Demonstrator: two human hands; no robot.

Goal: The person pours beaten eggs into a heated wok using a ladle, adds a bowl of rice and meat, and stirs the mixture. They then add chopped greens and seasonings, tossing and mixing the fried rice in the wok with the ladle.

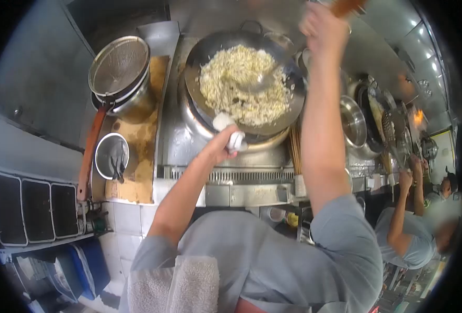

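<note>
A large dark wok [192,86] sits on the stove, holding a heap of pale yellow-white food that looks like fried rice [236,107]. My left hand [224,143] is closed on a folded white cloth [236,140] at the wok's near rim; whether a handle lies under the cloth is hidden. Raised at the upper right, my right hand [324,28] is blurred by motion. It is wrapped round a ladle, whose brown wooden handle end [346,6] sticks out above the fist. The ladle's metal bowl [259,83] is in the food, also blurred.
Left of the stove, a round mesh strainer [119,65] rests on a metal pot, beside a small steel container [112,156] with dark utensils. A steel bowl [352,122] is at the right. Further right, a co-worker [406,235] reaches toward another cooking station near a flame [418,117].
</note>
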